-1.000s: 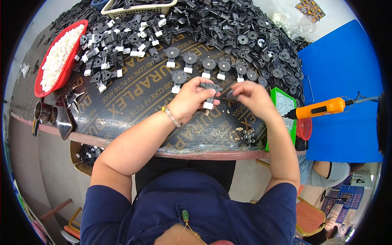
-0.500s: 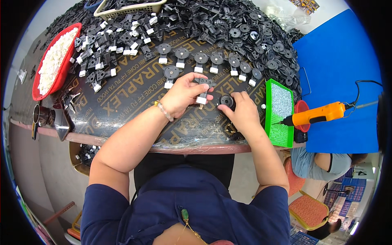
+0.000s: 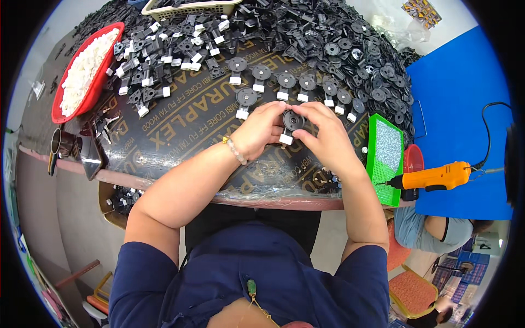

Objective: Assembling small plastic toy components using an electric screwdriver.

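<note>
Between my two hands is a black plastic bracket with a white end block (image 3: 286,139), and a round black disc (image 3: 293,121) lies over its upper part. My left hand (image 3: 261,130) is closed round the bracket from the left. The thumb and fingers of my right hand (image 3: 331,136) pinch the disc's rim from the right. Just beyond my hands, several assembled pieces (image 3: 286,80) stand in a curved row, each a black disc on a bracket with a white end. One more assembled piece (image 3: 246,98) lies close to my left hand's fingers.
A big heap of black parts (image 3: 377,71) covers the far table. Brackets with white ends (image 3: 145,82) lie at left beside a red basket (image 3: 104,82) of white pieces. At right are a green tray (image 3: 374,158) of small metal parts, an orange electric screwdriver (image 3: 437,177) and a blue panel (image 3: 459,120).
My right hand has lifted the round disc off the table and brought it left onto the bracket in my left hand. The whole view has shifted slightly.
</note>
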